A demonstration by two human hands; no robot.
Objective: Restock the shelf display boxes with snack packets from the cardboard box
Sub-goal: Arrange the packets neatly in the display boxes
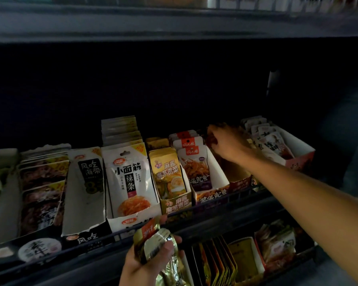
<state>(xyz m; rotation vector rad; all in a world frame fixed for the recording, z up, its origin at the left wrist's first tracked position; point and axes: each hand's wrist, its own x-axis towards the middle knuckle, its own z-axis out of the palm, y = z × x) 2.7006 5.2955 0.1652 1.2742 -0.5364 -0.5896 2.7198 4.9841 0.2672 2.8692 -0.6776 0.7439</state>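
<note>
My left hand [142,265] grips a bunch of gold and orange snack packets [153,241] low in front of the shelf rail. My right hand [228,143] reaches over a red display box [239,181] on the middle shelf. Its fingers curl over dark red packets [210,139] at the back of that box. The front half of the box looks empty. The shelf is dim and the fingertips are hard to make out. No cardboard supply box is in view.
Filled display boxes stand in a row: white noodle-strip packets [130,176], gold packets [170,176], purple-labelled packets [196,170], and a pink box [298,159] at the right. A lower shelf holds more packets [219,263]. An upper shelf [174,23] overhangs.
</note>
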